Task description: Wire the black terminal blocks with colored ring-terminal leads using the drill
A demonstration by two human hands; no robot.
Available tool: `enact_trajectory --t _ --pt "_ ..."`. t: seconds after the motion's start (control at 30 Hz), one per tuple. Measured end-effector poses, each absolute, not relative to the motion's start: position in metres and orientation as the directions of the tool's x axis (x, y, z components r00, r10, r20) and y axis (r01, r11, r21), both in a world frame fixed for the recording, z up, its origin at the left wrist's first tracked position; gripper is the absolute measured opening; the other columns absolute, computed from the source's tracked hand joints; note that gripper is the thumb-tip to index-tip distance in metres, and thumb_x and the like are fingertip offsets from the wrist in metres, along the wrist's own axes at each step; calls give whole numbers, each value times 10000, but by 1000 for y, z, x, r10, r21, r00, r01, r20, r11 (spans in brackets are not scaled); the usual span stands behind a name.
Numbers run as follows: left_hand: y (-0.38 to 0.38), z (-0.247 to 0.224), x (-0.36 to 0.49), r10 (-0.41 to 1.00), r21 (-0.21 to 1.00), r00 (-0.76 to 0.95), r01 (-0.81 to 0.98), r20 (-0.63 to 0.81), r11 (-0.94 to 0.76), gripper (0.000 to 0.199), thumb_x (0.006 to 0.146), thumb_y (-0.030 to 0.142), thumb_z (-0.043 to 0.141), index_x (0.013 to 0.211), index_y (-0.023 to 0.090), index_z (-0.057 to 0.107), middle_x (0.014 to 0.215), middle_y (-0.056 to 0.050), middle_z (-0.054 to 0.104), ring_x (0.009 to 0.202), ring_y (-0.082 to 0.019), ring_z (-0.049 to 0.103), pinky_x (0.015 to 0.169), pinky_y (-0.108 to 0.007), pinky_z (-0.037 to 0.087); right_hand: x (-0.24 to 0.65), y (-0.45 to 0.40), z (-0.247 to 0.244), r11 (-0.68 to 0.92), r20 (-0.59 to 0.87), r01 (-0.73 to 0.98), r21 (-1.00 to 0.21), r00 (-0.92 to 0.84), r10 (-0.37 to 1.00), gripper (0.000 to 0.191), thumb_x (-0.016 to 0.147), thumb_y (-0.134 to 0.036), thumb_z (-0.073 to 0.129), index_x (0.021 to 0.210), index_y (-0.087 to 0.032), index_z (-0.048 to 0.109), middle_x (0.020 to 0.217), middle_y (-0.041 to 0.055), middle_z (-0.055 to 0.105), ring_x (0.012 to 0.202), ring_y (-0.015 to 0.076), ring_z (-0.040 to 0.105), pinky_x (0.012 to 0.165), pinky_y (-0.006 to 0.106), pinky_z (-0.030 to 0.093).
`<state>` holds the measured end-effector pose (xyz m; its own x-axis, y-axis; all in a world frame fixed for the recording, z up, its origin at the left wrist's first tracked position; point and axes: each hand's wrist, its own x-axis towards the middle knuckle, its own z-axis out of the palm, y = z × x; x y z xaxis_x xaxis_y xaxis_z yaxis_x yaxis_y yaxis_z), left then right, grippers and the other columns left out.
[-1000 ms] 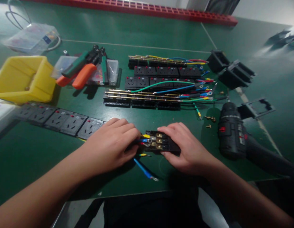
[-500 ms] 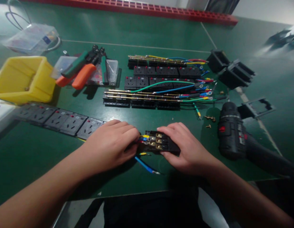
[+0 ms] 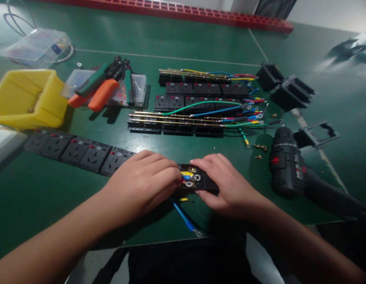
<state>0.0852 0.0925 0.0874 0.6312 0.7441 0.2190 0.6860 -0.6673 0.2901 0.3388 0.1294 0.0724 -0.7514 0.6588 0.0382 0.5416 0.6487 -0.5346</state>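
My left hand (image 3: 146,177) is closed around a bundle of wires with ring terminals (image 3: 187,177), in yellow, blue and red sleeves. The rings lie over the brass contacts of a black terminal block (image 3: 211,184). My right hand (image 3: 227,185) grips that block at its right end, thumb on the near side and fingers on the far side. A black socket strip (image 3: 77,154) runs left from under my left hand; its right end is hidden there. Below the block, a loose blue wire (image 3: 183,217) with a bare-metal tip points toward the table's front edge.
A cordless drill (image 3: 288,165) lies at the right, near brass screws (image 3: 260,148). Wired socket strips (image 3: 191,102) lie in rows behind my hands. Orange-and-green crimping pliers (image 3: 103,85) rest on a clear case, beside a yellow bin (image 3: 29,98). Black housings (image 3: 292,92) stand back right.
My left hand has moved slightly right, and the ring terminals now reach further over the block's contacts. The loose blue wire's tip has shifted right and nearer. My right hand has moved slightly left.
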Motion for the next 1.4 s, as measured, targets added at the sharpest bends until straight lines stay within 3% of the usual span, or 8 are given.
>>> enact_trajectory --t 0.47,0.63,0.83,0.93,1.2,1.4 --pt "94 85 86 766 221 587 736 263 -640 110 993 289 540 1038 226 618 1031 -2 705 911 -186 633 820 -352 422 340 128 72 650 42 546 -529 -748 662 522 861 -287 650 1353 -240 484 1204 66 568 1074 218 494 953 416 441" --pt "94 86 85 768 156 590 758 249 -633 152 982 308 548 1092 254 637 1140 -35 669 979 -227 601 865 -385 422 340 129 71 655 45 542 -526 -752 658 538 866 -294 648 1364 -264 447 1203 54 562 1076 217 492 949 419 439" --pt "95 85 84 739 232 635 701 227 -674 269 991 241 522 1251 251 590 1125 -20 671 992 -192 596 885 -372 413 341 129 68 656 149 476 -585 -732 665 439 831 -236 679 1214 -260 465 1126 33 573 1015 200 501 896 390 437" --pt "95 86 84 728 237 640 689 244 -685 257 990 240 534 1235 263 609 1149 -14 671 1007 -191 596 883 -366 409 341 128 67 665 164 456 -592 -739 653 358 829 -216 684 1132 -247 495 1102 33 567 999 196 501 872 379 433" --pt "93 85 87 712 249 645 668 276 -701 204 992 234 537 1179 210 616 1030 -20 698 919 -187 591 829 -349 400 343 130 65 679 178 433 -592 -752 635 344 835 -224 705 1145 -234 555 1148 41 595 1042 190 539 905 374 449" --pt "92 84 90 723 188 641 700 259 -689 109 997 250 520 994 201 618 959 -22 677 863 -191 588 762 -340 395 346 130 62 716 263 382 -585 -745 613 341 858 -234 713 1160 -239 555 1197 45 620 1064 184 569 934 370 462"
